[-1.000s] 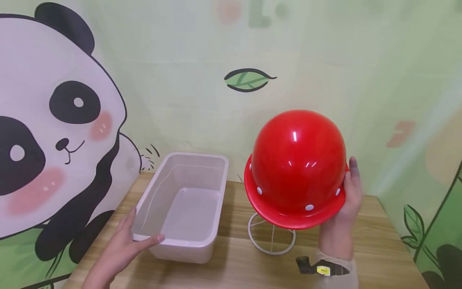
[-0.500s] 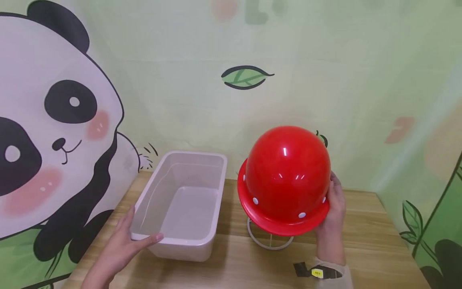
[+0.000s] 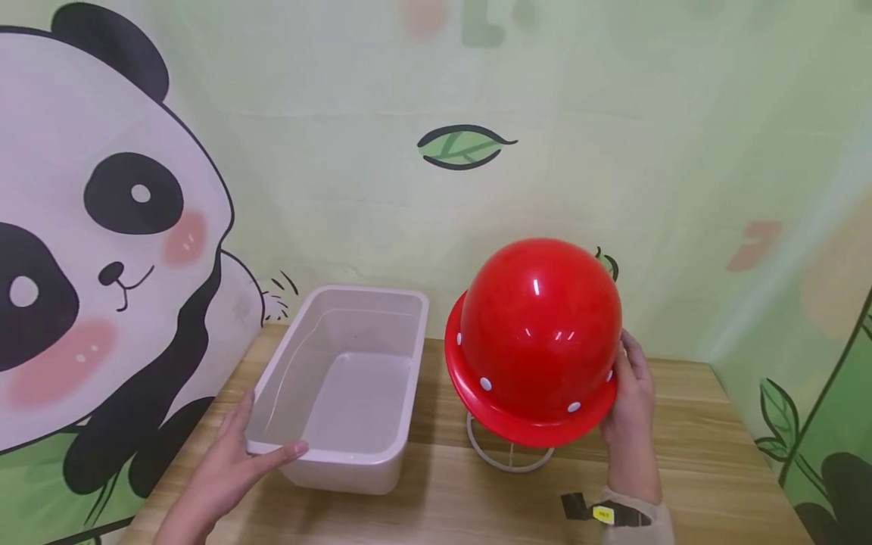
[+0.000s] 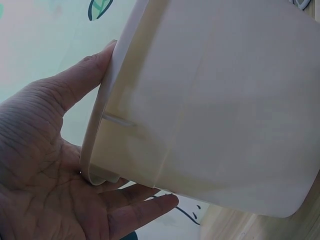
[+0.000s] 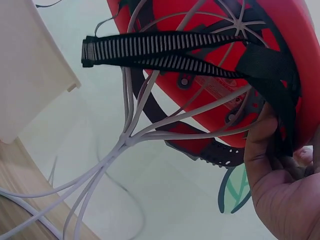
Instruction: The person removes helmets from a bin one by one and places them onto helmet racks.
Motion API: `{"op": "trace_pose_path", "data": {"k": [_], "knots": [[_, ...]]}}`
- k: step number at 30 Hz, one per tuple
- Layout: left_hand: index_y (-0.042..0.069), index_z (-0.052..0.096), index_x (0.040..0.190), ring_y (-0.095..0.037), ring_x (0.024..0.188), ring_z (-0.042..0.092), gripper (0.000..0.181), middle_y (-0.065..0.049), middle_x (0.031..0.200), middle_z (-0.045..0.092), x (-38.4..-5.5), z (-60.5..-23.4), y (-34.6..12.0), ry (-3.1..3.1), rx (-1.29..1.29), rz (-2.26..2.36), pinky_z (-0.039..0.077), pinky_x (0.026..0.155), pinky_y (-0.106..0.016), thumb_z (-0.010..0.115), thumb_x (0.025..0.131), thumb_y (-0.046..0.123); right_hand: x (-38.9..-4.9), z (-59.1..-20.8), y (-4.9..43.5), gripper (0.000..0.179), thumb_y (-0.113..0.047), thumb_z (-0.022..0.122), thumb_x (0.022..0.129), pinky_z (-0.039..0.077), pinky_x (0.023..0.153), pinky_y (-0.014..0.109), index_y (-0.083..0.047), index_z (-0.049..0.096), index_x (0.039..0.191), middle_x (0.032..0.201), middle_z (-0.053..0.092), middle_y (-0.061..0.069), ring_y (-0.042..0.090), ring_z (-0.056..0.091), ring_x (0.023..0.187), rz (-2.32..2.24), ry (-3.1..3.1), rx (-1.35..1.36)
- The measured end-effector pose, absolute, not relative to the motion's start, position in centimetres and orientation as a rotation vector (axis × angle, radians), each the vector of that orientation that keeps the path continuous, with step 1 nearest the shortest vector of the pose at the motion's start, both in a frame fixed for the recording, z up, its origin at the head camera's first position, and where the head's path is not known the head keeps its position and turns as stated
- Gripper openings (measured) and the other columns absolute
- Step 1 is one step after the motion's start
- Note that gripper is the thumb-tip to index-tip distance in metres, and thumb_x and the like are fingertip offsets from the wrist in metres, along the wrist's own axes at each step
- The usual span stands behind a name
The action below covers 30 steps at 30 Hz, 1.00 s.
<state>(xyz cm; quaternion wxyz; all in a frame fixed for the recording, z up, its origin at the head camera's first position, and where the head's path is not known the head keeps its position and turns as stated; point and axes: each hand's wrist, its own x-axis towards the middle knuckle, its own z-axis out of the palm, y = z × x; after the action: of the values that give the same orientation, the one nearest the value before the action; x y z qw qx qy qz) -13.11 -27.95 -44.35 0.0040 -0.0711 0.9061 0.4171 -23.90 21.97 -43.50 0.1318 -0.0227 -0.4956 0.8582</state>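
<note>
A red hard hat [image 3: 541,325] sits over a white wire stand [image 3: 511,463], whose ring base shows below the brim. My right hand [image 3: 630,393] grips the hat's right edge, thumb inside the shell and against the dark strap in the right wrist view. Inside the hat, a striped chin strap [image 5: 150,47] hangs beside the upper wires of the stand [image 5: 125,140]. My left hand [image 3: 228,462] lies at the near left corner of a pale plastic bin [image 3: 354,458]. Its thumb is on the rim and its fingers are along the outer side, as the left wrist view shows.
The wooden table [image 3: 708,424] carries the bin on the left and the stand on the right, with a gap between them. Behind rises a green cloth backdrop [image 3: 327,151] with a printed panda [image 3: 197,136] at left.
The right hand has lowered the hard hat and moved it slightly left over the wire stand; in the last half second it has barely shifted. The left hand and bin stay put.
</note>
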Motion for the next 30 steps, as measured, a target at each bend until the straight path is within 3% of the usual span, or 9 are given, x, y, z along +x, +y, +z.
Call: {"op": "trace_pose_path", "data": {"k": [17, 30], "knots": [[0.012, -0.008, 0.161, -0.051, 0.138, 0.029, 0.127, -0.032, 0.161, 0.01, -13.2, -44.4, -28.0, 2.849, -0.234, 1.265, 0.027, 0.106, -0.075, 0.08, 0.08, 0.054, -23.1, -43.9, 22.7, 0.048, -0.029, 0.053, 0.105, 0.057, 0.088, 0.027, -0.016, 0.046, 0.15, 0.14, 0.053, 0.001, 0.017, 0.056, 0.121, 2.47, -1.501, 0.073], [0.012, -0.008, 0.161, -0.05, 0.136, 0.032, 0.127, -0.032, 0.16, 0.011, -13.2, -44.5, -27.9, 2.851, -0.235, 1.266, 0.028, 0.106, -0.074, 0.08, 0.08, 0.055, -21.4, -44.0, 23.8, 0.047, -0.028, 0.053, 0.105, 0.057, 0.085, 0.025, -0.019, 0.045, 0.15, 0.127, 0.063, 0.0, 0.013, 0.068, 0.1, 2.256, -1.778, 0.072]]}}
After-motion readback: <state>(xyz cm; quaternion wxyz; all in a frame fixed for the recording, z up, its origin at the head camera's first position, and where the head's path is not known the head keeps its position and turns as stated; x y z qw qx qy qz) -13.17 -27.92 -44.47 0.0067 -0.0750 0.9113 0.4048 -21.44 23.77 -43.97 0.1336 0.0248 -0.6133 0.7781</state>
